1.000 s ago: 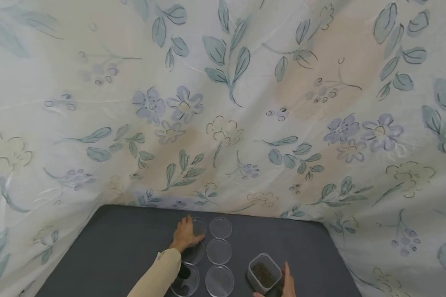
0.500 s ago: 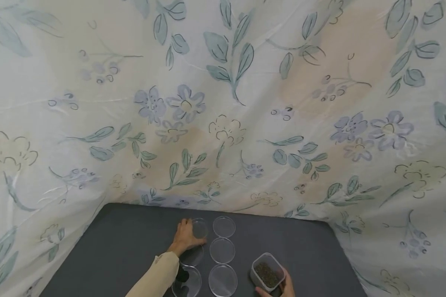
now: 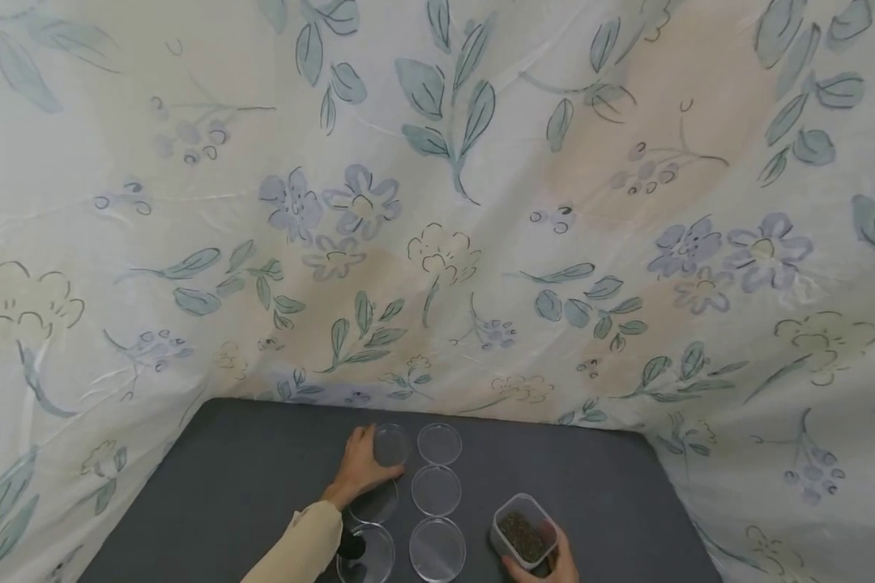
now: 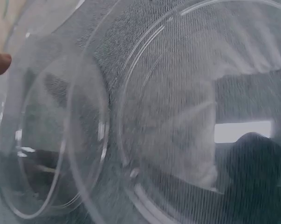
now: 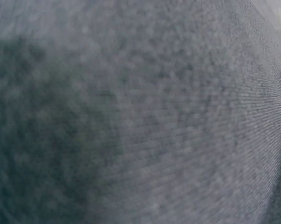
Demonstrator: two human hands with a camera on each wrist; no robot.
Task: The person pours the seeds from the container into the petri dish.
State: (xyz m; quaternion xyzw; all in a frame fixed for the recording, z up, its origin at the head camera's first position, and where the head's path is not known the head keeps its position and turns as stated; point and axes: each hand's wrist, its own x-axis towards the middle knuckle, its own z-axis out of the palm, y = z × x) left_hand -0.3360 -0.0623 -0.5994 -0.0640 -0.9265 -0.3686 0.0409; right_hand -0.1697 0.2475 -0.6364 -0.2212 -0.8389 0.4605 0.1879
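At the far end of the left row of clear round dishes, my left hand grips the rim of a shallow petri dish, with fingers on its left side and the thumb at its near edge. The left wrist view shows a fingertip beside overlapping transparent rims and a large clear dish. On the right, my right hand holds a translucent plastic container by its near right side. Brownish-green loose material partly fills it. The right wrist view shows only blurred dark cloth.
A right row has a far dish, a middle dish and a near dish. The left row's nearer dishes are partly behind the left arm. Grey cloth covers the table; a floral curtain rises behind.
My right hand has closed around the container's side, where its fingers stood straighter beside it before. My left hand stays at the far left dish. The view has shifted slightly.
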